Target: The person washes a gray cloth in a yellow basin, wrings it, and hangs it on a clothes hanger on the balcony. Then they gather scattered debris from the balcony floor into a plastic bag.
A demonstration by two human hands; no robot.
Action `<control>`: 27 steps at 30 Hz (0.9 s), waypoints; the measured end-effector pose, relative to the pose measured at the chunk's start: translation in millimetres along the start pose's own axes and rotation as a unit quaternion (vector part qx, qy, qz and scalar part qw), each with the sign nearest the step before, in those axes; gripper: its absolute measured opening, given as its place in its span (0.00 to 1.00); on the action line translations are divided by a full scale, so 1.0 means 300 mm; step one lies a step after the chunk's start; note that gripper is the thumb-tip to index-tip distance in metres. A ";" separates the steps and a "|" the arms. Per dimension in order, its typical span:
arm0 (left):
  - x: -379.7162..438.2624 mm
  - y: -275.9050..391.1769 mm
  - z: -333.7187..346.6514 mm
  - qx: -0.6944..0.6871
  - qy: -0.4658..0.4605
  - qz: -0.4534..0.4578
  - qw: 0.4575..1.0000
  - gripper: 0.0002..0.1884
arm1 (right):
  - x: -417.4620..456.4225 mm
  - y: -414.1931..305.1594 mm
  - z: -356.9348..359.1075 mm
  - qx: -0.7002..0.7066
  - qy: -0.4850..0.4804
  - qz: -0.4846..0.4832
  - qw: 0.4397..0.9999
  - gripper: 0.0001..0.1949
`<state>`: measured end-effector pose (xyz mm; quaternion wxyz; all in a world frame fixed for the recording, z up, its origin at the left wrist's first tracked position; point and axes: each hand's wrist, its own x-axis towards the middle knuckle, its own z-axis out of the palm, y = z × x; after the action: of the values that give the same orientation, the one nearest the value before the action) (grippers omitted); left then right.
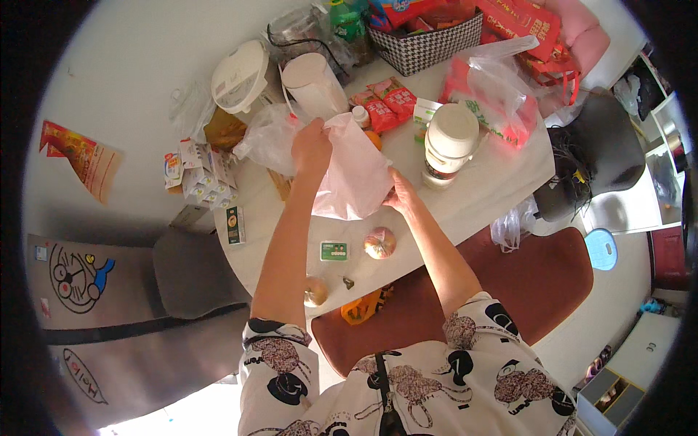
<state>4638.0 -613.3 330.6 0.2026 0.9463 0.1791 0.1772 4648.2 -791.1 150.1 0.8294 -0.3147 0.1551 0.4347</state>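
A thin, pale pink plastic bag [354,169] is held up over the table [305,229]. My left hand [312,144] pinches its upper left edge. At its lower right side, my right hand [401,191] grips the bag, its fingertips partly hidden behind the plastic. Whether anything is inside the bag cannot be told. Another clear plastic bag [270,139] lies just left of my left hand. Below the held bag are a red and yellow apple [380,243] and a green-and-white small box [334,251]. A second apple [315,292] sits by the front edge, partly behind my left forearm.
A cream lidded jug [451,144] stands right of my right hand. Red snack packets [384,103], a white canister [315,84] and a houndstooth basket [428,46] fill the back. Stacked cartons [202,174] are at left. A brown bench [512,283] runs along the front.
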 end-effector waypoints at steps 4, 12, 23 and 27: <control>0.047 0.019 -0.075 0.098 0.026 0.021 0.995 0.08 | -0.042 -0.008 0.046 -0.007 -0.046 -0.033 0.998 0.42; 0.099 -0.061 -0.140 0.125 0.068 0.078 0.987 0.08 | -0.084 0.011 -0.100 0.107 -0.053 -0.014 0.993 0.41; 0.140 0.086 -0.248 0.096 0.110 0.044 0.988 0.13 | -0.082 0.051 -0.103 -0.339 0.159 -0.320 0.870 0.22; 0.158 0.010 -0.339 0.120 0.124 0.045 0.984 0.16 | -0.212 -0.020 0.112 -0.514 0.102 -0.332 0.784 0.22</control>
<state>4638.7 -563.7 431.3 0.0556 0.9415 0.1801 0.2794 4616.2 -811.2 211.5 0.6169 -0.7692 -0.1219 0.1133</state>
